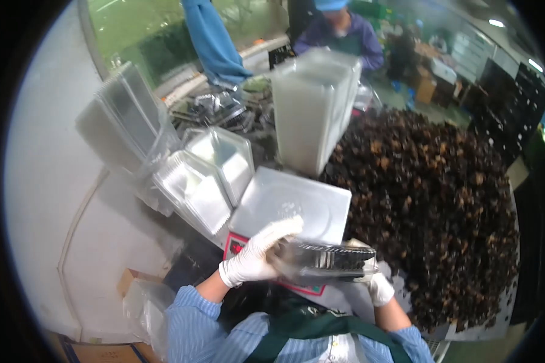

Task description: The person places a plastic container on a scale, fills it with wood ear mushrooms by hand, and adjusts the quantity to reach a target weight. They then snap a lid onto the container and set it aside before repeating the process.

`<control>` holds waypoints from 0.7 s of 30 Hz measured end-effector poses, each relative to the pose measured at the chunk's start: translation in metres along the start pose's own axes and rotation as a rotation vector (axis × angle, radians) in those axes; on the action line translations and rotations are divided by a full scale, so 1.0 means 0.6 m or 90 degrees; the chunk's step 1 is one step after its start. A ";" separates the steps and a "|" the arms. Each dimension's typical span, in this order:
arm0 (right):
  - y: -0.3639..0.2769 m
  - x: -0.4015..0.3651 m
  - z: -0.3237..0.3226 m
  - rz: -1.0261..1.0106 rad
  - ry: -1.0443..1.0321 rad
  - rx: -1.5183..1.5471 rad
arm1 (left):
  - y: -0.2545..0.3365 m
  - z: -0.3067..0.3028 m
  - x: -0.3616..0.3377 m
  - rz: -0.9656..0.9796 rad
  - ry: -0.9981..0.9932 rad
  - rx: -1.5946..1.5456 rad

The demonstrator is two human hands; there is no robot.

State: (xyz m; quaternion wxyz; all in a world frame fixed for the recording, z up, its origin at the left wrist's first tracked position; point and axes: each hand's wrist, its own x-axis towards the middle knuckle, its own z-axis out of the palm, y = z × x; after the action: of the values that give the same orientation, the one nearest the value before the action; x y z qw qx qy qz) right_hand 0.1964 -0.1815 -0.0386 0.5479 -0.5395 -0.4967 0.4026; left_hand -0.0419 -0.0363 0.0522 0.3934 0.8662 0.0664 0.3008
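A clear plastic box [327, 261] with dark contents is held between my two gloved hands, tilted and slightly blurred. My left hand [263, 251], in a white glove, grips its left end. At the right end, my right hand [372, 278], also white-gloved, has its fingers around the box, partly hidden behind it. Just beyond the box lies the silver plate of a scale [290, 202] with a red edge. To the right spreads a large heap of dark brown pieces [430, 212].
Open clear trays [197, 190] stand left of the scale, with tall stacks of trays [124, 118] behind them. Another tall stack [312, 112] rises beyond the scale. Filled clear boxes [215, 112] lie farther back. A person [345, 36] in purple sleeves is across the table.
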 end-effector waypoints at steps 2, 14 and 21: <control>0.016 -0.014 0.012 -0.009 -0.138 -0.016 | 0.010 -0.042 0.018 -0.145 -0.080 -0.138; -0.041 -0.027 0.015 0.265 0.051 0.067 | -0.311 -0.488 0.144 -0.232 0.663 -0.279; 0.032 -0.062 -0.014 0.298 0.271 0.004 | -0.318 -0.498 0.080 -0.313 0.435 0.273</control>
State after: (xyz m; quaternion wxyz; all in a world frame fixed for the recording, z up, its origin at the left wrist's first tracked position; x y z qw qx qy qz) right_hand 0.1994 -0.2176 -0.0611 0.5337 -0.7097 -0.2322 0.3970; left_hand -0.1511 0.3025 0.0895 0.2205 0.7380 0.4558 0.4460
